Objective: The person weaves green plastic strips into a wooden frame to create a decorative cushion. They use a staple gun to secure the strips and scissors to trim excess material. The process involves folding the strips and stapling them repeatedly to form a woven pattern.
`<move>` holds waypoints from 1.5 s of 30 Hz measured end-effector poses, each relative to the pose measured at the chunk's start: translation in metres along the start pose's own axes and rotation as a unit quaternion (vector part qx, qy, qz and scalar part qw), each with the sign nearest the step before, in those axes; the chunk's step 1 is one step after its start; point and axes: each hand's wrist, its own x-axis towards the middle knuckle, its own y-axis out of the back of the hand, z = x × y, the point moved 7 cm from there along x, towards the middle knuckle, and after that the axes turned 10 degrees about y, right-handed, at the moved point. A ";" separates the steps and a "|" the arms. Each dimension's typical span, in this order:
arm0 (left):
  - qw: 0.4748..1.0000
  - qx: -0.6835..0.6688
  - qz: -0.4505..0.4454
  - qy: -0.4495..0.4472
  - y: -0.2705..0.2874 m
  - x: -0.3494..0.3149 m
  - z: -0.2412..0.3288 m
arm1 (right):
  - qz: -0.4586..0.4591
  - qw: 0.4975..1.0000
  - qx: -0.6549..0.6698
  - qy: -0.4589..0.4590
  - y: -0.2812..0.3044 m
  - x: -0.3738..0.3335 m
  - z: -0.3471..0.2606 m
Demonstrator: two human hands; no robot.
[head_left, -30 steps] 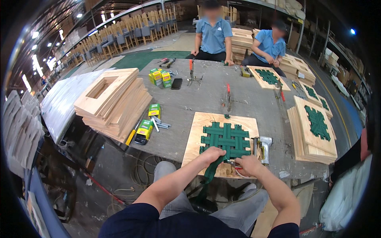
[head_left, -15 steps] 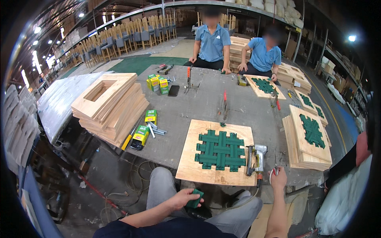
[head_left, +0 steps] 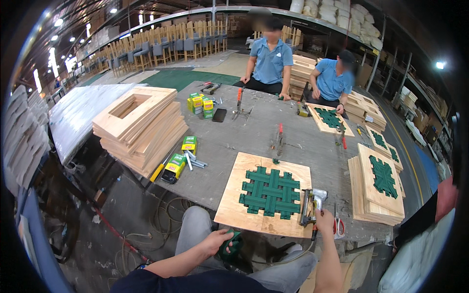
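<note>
Gripping webbing low on one side, air tool on the other. Reference for all places: the wooden panel, lying flat on the grey table at the near edge, right in front of the person. Its middle carries the green webbing lattice, strips woven over and under, cut ends lying on the wood.

Left hand: below the panel's near edge, off the table, fingers closed on a bundle of green webbing. Hand hides part of it.

Right hand: just off the panel's right edge, fingers wrapped round the grip end of the staple gun. Gun lies over that edge, silver head pointing away from the person. Can't tell whether a finger is on the trigger. Air hose drops below the panel.

Right of the panel: scissors with red handles, near the right hand; farther right, a stack of panels, top one webbed.

Left of the panel: staple strips, green-and-yellow boxes, then a pile of wooden frames.

Beyond the panel: red-handled clamp, black phone, two people in blue shirts.
</note>
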 end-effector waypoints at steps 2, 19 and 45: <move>1.000 -0.011 0.023 -0.005 0.003 0.007 0.008 | -0.004 0.995 -0.084 -0.045 -0.008 0.008 -0.011; 0.996 -0.027 0.054 -0.064 0.014 0.026 0.036 | 0.084 0.983 -0.074 -0.146 0.031 0.040 0.059; 0.975 -0.092 0.079 -0.185 0.049 -0.061 0.055 | 0.073 0.995 0.041 -0.054 -0.048 -0.104 -0.032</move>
